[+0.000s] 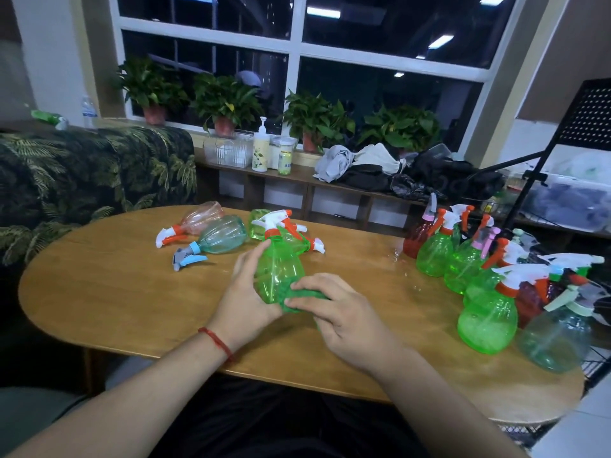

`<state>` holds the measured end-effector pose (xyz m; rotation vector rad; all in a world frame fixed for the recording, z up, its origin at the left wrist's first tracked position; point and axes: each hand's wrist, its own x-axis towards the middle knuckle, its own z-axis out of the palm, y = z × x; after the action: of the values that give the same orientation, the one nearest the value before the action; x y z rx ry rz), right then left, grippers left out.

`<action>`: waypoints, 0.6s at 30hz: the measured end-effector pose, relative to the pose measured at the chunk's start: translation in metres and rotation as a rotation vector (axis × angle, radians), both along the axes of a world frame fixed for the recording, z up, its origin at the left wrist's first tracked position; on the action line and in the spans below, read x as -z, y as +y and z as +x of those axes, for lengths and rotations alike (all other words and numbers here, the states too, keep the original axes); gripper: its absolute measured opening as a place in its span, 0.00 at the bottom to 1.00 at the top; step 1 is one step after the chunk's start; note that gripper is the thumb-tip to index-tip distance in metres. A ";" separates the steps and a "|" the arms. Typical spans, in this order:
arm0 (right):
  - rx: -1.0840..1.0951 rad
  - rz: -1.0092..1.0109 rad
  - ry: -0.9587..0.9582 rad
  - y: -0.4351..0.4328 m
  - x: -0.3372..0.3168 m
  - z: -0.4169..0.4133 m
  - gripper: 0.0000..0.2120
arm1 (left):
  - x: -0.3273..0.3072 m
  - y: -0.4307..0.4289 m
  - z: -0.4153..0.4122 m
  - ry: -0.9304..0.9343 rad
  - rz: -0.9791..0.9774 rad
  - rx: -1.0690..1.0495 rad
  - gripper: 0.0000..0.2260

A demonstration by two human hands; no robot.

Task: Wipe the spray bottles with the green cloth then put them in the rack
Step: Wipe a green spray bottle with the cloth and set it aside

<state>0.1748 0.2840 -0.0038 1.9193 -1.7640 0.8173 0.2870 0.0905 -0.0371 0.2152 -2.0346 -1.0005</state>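
Wiping step: the green spray bottle (279,272) is held roughly upright over the middle of the table (132,292), between both hands. I judge the wipe to be under way and the racking not yet done.
Left hand: the left hand (246,292) has its fingers curled round the left side of the bottle, steadying it.
Right hand: the right hand (344,312) curls over the green cloth (304,297) and presses it against the lower right of the body.
Handling: the bottle is thin clear plastic and looks empty, so it is probably light and gives a little under a squeeze. The smooth walls may be slippery if damp, and droplets glint on the table to the right.
Where to hold: the waist, or the neck just under the orange collar, looks the surest place. The white trigger would likely flex.
Other bottles: the lying bottles (221,238) are on the far side, left of the held one. The standing bottles (434,254) crowd the right edge.
Rack: the black metal rack (591,117) at the far right is cut off by the frame. I cannot tell whether the nearest right-hand bottles stand in it or on the table.
Hidden: most of the cloth lies under the right hand. The bottle's base is behind cloth and fingers, so I cannot tell whether it rests on the table or is lifted.
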 end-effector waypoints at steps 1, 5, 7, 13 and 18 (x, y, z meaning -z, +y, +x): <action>-0.005 0.008 0.009 0.000 0.001 0.000 0.20 | -0.001 -0.001 0.000 0.000 0.027 -0.006 0.50; 0.046 -0.062 -0.105 -0.005 0.003 -0.002 0.22 | 0.001 -0.002 -0.001 0.013 0.040 0.006 0.48; 0.067 -0.112 -0.186 -0.010 -0.001 -0.002 0.22 | 0.002 -0.001 -0.001 0.018 0.023 0.038 0.48; 0.086 -0.157 -0.488 -0.037 -0.022 -0.014 0.21 | 0.001 -0.001 0.002 0.029 -0.010 0.109 0.49; 0.185 -0.250 -0.667 -0.047 -0.012 -0.013 0.21 | -0.002 -0.001 0.007 0.019 0.010 0.155 0.46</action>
<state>0.1614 0.2369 0.0085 1.3764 -2.0247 1.6507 0.2936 0.0899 -0.0354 0.0540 -2.0539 -1.1032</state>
